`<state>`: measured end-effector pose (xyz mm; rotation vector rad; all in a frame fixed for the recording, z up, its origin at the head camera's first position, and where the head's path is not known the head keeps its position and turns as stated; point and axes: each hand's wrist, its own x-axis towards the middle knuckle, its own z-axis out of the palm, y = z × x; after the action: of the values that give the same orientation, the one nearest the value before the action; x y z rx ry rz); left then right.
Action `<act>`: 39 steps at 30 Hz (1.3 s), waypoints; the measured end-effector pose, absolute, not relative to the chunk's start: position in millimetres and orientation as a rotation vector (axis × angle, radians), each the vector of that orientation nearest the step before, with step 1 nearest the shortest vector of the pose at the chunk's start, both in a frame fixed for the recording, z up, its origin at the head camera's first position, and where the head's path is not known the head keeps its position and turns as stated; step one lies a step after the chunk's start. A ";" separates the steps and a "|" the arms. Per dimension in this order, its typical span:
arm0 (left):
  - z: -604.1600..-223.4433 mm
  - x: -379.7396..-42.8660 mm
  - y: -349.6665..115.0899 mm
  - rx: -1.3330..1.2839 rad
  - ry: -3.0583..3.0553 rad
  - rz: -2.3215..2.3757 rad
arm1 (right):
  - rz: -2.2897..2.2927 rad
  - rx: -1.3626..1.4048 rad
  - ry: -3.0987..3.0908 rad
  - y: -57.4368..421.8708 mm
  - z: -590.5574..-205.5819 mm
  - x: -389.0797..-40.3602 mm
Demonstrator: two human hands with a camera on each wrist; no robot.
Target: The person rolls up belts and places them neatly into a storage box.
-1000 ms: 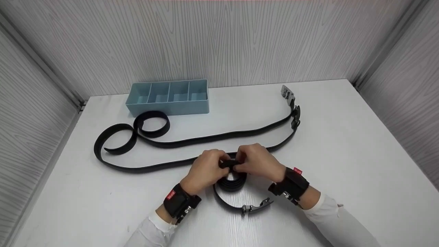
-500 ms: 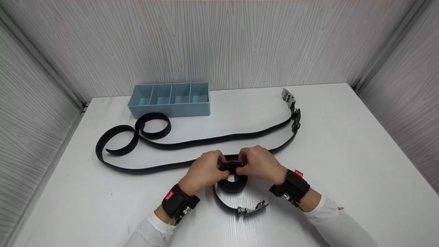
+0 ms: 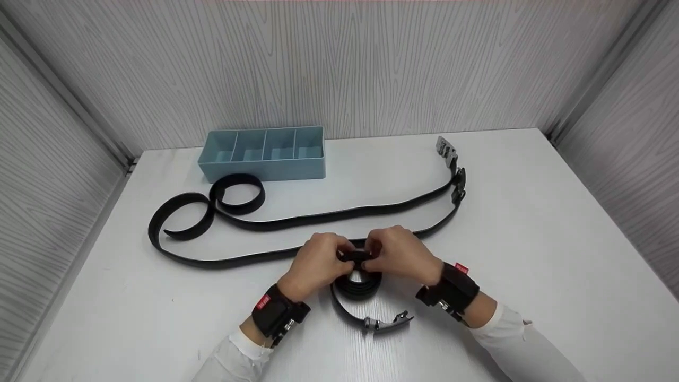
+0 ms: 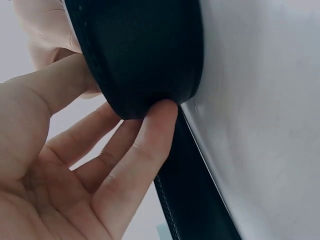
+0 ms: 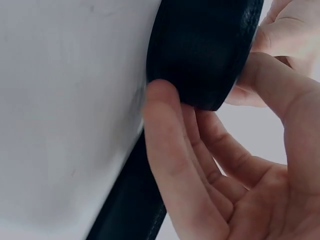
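Note:
A black leather belt lies wound into a standing-edge coil (image 3: 358,292) near the middle of the table in the head view. Its metal buckle (image 3: 390,322) sticks out on a free tail at the near side. My left hand (image 3: 318,263) pinches the coil's far left part, and my right hand (image 3: 404,255) pinches its far right part. In the left wrist view, fingertips press the outer wrap (image 4: 145,55) of the belt. The right wrist view likewise has fingers against the outer wrap (image 5: 205,50). Thumbs reach inside the coil; its inner end is partly hidden.
Two more black belts lie beyond: the farther belt (image 3: 339,216) and the nearer belt (image 3: 238,262), both with curled ends at left. Their buckles (image 3: 446,151) are at right. A blue tray (image 3: 265,171) with several compartments stands at the back wall.
Both hands stay on the coil, with small shifts of fingers and wraps. The buckle tail has swung slightly left. The head view has tilted a little.

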<state>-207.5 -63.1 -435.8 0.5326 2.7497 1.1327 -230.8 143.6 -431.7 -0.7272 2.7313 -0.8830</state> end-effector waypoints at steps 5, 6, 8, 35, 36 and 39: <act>-436.8 -206.7 -63.2 0.505 2.754 1.120 | -0.863 -0.760 2.798 143.5 -432.8 -230.4; -437.0 -206.7 -63.2 0.497 2.753 1.113 | -0.853 -0.752 2.811 143.6 -432.6 -230.3; -436.6 -206.7 -63.1 0.471 2.750 1.101 | -0.835 -0.718 2.832 143.7 -431.8 -230.1; -437.1 -205.2 -59.9 0.461 2.782 1.068 | -0.908 -0.674 2.730 141.0 -434.7 -230.8; -436.9 -205.1 -59.9 0.449 2.785 1.058 | -0.903 -0.664 2.735 140.8 -434.4 -230.5; -436.8 -204.8 -60.2 0.415 2.795 1.028 | -0.892 -0.646 2.744 140.6 -435.2 -229.9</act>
<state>-204.8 -60.2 -436.8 0.4146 2.7953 1.0278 -229.9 140.6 -435.2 -0.6462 2.7442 -0.8922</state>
